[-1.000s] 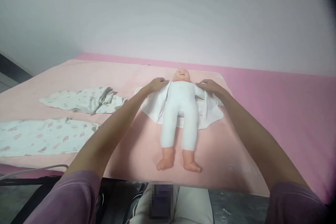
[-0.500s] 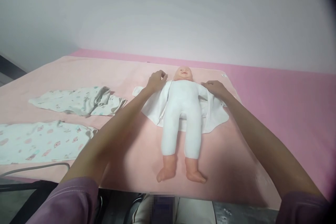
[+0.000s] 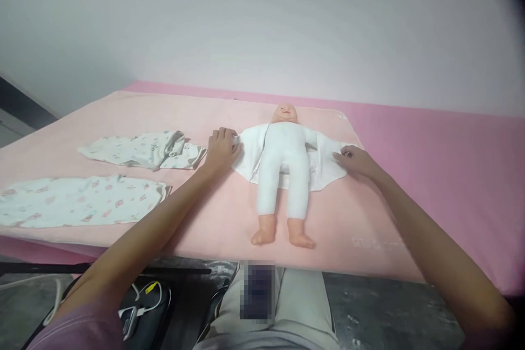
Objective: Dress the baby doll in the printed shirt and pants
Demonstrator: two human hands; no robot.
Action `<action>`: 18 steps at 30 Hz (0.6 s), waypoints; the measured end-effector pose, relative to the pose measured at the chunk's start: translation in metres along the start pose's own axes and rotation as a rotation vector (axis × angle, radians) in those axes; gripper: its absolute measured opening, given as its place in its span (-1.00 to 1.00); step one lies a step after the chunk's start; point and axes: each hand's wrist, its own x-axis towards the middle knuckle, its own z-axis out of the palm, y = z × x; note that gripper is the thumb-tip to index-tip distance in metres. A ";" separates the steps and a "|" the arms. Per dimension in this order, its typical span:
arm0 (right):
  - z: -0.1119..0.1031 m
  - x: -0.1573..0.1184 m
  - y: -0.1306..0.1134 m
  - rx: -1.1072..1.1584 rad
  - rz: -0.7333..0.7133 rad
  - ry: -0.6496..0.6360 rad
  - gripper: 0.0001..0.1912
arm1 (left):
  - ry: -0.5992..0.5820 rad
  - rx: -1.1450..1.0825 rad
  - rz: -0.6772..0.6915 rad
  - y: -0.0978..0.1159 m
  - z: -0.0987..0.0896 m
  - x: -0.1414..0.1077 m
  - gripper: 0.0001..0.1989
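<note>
A baby doll (image 3: 287, 147) with a white cloth body lies on its back, head away from me and bare feet toward me. Spread open beneath it is a white baby shirt (image 3: 328, 161), its sleeves out to both sides. On the left, my left hand (image 3: 222, 149) has curled fingers closed over the end of one sleeve. My right hand (image 3: 356, 161) pinches the shirt's other side near the sleeve end. Parts of the cloth under the fingers are hidden.
Two printed baby garments, a bunched one (image 3: 139, 149) and a flat one (image 3: 86, 200), lie at left on the peach mat (image 3: 197, 229). A pink surface (image 3: 430, 164) extends right, and a grey wall (image 3: 262, 27) stands behind. Below the near edge are a black case and cables (image 3: 158, 295).
Both my hands have moved outward from the doll's shoulders to the shirt's sides, and the sleeves now stretch out wider. The view has shifted, showing more floor below the near edge.
</note>
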 end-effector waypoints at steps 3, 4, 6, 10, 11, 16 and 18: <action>0.018 -0.017 0.012 0.052 -0.023 0.121 -0.62 | -0.051 0.072 -0.120 0.005 0.001 -0.014 -0.59; 0.023 -0.021 0.013 0.067 -0.028 0.149 -0.62 | -0.081 0.086 -0.151 0.007 0.001 -0.016 -0.57; 0.030 -0.024 0.016 0.071 -0.056 0.166 -0.60 | -0.145 0.092 -0.200 0.012 0.001 -0.020 -0.51; 0.028 -0.024 0.026 0.085 -0.135 0.192 -0.52 | -0.205 0.046 -0.241 0.017 -0.005 -0.022 -0.55; 0.025 -0.023 0.031 0.082 -0.146 0.200 -0.53 | -0.212 0.027 -0.242 0.016 -0.008 -0.022 -0.58; 0.019 -0.021 0.052 -0.029 -0.184 0.207 -0.69 | -0.242 -0.184 -0.371 0.003 -0.014 -0.022 -0.70; 0.018 -0.021 0.049 -0.081 -0.230 0.251 -0.67 | -0.199 -0.256 -0.377 -0.002 -0.015 -0.020 -0.66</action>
